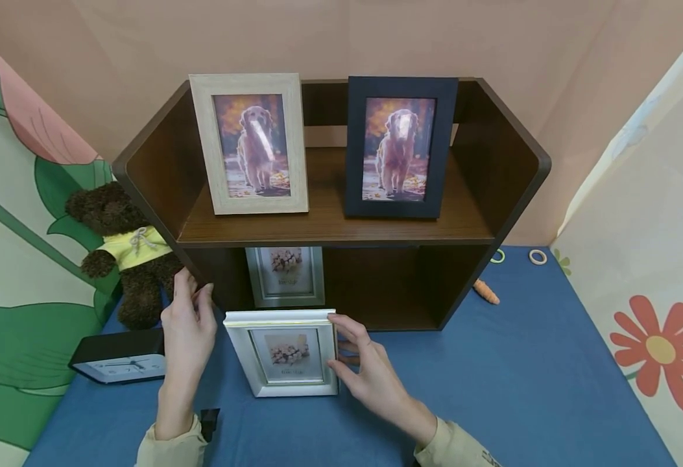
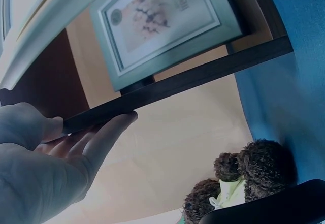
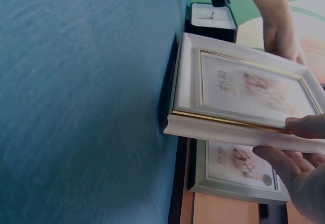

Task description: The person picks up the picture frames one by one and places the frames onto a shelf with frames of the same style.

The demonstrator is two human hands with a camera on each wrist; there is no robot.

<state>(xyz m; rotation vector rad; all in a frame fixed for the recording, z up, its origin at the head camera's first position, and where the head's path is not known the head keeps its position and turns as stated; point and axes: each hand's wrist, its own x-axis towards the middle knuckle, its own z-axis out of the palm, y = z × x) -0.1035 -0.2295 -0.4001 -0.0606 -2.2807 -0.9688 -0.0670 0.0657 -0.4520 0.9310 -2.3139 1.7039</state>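
My right hand pinches the right edge of a white picture frame with gold trim, thumb in front and fingers behind. The frame stands on the blue cloth before a dark brown two-tier shelf. At the shelf's lower left, my left hand grips the side panel's edge; the left wrist view shows thumb and fingers on opposite faces of the board. A grey-green picture frame stands in the lower compartment, partly hidden by the upper board. On the upper tier are a cream picture frame and a black one.
Left of the shelf sits a brown teddy bear in a yellow top, with a black clock in front of it. Two small rings, one yellow-green and one beige, lie at the right near an orange object.
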